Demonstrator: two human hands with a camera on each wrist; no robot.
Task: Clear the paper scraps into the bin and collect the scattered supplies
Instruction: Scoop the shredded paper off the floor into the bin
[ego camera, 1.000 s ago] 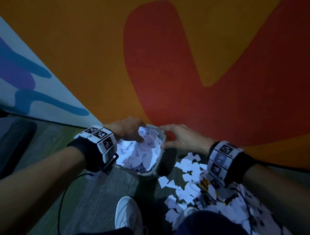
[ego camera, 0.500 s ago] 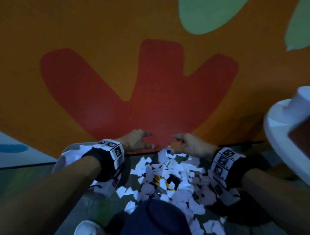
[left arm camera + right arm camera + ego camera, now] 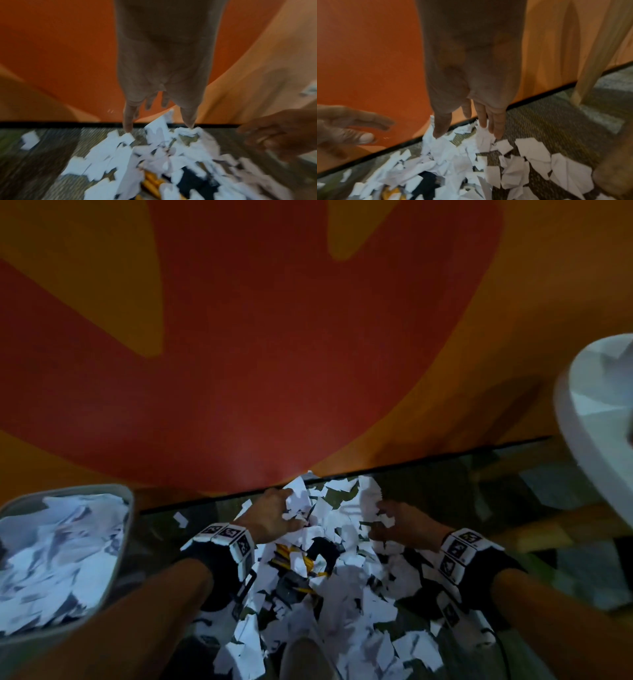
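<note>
Judging by the bin [image 3: 127,529], already heaped, much is cleared; paper scraps [image 3: 346,607] remain, raked by left hand [image 3: 270,518] and right hand [image 3: 400,525], fingers spread, nothing gripped; supplies [image 3: 291,559] lie uncollected.

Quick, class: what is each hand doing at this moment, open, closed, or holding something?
Left hand: open, fingers spread, tips on the paper scraps.
Right hand: open, straight fingers reaching into the same scraps, gripping nothing.
</note>
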